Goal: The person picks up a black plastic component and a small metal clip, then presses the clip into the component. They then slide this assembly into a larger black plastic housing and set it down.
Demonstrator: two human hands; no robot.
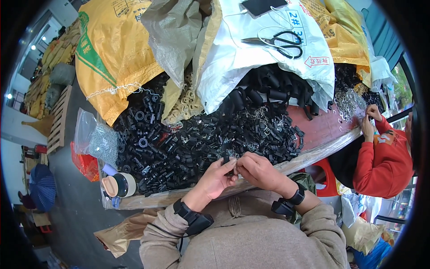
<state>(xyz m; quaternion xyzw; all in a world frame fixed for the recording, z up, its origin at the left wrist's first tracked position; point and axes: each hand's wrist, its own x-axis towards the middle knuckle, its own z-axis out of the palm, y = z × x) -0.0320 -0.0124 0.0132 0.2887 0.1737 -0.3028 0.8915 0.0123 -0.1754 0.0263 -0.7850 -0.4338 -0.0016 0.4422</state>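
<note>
Close to the table's near edge, my left hand is closed on a small black plastic part, which sticks up between thumb and fingers. My right hand meets it from the side, fingertips pinched together against the left fingers. Whatever the right fingertips hold is too small and covered to make out. Just beyond both hands spreads a heap of black plastic parts, with small silvery metal pieces scattered over it.
A white sack spills black tubes; scissors and a phone lie on it. Left are a yellow sack, a bag of metal pieces and a lidded jar. A red-sleeved person works at right.
</note>
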